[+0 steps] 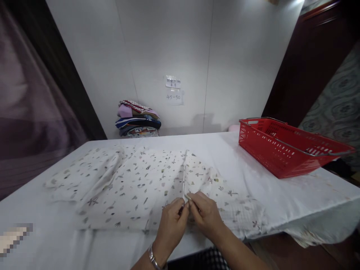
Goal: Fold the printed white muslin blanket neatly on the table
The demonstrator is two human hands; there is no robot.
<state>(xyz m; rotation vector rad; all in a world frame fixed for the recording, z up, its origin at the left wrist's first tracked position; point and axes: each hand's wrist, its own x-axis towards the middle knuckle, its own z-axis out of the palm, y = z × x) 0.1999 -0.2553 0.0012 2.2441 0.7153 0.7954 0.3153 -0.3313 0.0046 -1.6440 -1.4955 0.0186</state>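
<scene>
A white cloth (140,180) printed with small palm trees, leaves and other dark motifs lies spread on the table, with folds on its left part. It looks like a thin garment, though its full shape is hard to tell. My left hand (173,221), with a metal band at the wrist, pinches the cloth near the lower end of a raised seam or edge. Close against it, my right hand (206,213) pinches the same edge from the right side. The fingertips of both hands almost touch and hide the spot they grip.
The table (225,150) has a white cover hanging over its front edge. At the right stands a red plastic basket (264,150) with metal handles. Folded clothes (139,120) are stacked behind the table against the wall, below paper labels (173,96). A curtain (33,112) hangs at the left.
</scene>
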